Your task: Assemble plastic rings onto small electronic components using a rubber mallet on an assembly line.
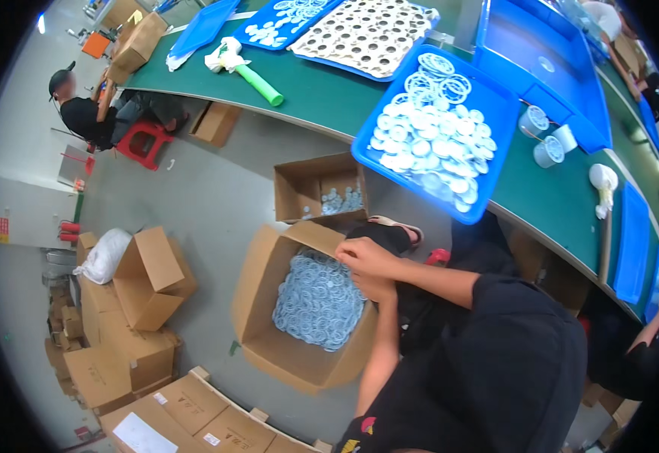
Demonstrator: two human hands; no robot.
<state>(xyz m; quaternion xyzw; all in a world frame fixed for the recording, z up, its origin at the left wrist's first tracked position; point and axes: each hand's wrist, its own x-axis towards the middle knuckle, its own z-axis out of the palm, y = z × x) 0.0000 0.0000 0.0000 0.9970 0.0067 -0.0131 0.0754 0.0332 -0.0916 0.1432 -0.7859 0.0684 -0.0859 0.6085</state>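
An open cardboard box (pixel 258 302) on the floor is filled with pale blue-white plastic rings (pixel 318 302). Both my hands are at its right rim. My right hand (pixel 363 255) reaches in from the right, fingers curled down over the box's edge and the rings. Just below and partly under it is my left hand (pixel 376 287), whose forearm comes up from the lower edge. Whether either hand holds rings is hidden. A smaller open box (pixel 307 185) behind holds a few of the same rings.
On the green work table (pixel 322 94) lie a blue tray of white rings (pixel 495 113), a perforated board (pixel 363 34), more blue trays and a green-handled mallet (pixel 258 79). Cardboard boxes (pixel 144 279) are stacked at left. One person sits far left, another works at right.
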